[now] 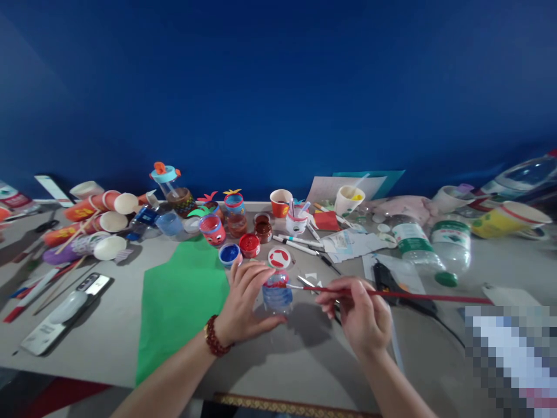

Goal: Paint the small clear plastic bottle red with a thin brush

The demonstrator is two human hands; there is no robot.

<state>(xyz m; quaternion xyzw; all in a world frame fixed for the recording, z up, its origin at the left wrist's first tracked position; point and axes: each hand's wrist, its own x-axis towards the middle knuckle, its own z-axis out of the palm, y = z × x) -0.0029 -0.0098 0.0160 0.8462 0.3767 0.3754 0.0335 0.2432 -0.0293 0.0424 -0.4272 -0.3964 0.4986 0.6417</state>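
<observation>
My left hand (248,305) is closed around a clear plastic bottle piece (277,297), fingers on its top and thumb at its bottom. Blue bands show on its side, and red paint marks its upper part. In my right hand (359,316) is a long red-handled paintbrush (418,296); its tip touches the red area. Just behind the bottle piece lies a white lid (279,258) smeared with red. Open jars of blue paint (230,255), red paint (249,245) and brown paint (263,227) stand beyond. Scissors (307,284) lie partly hidden behind my right hand.
Green paper (183,302) covers the table left of centre. A phone (67,313) and stacked paper cups (104,223) are farther left. A glue gun (391,284) with its cord and cut bottles (451,244) lie right. Decorated cups (212,230) stand toward the blue wall.
</observation>
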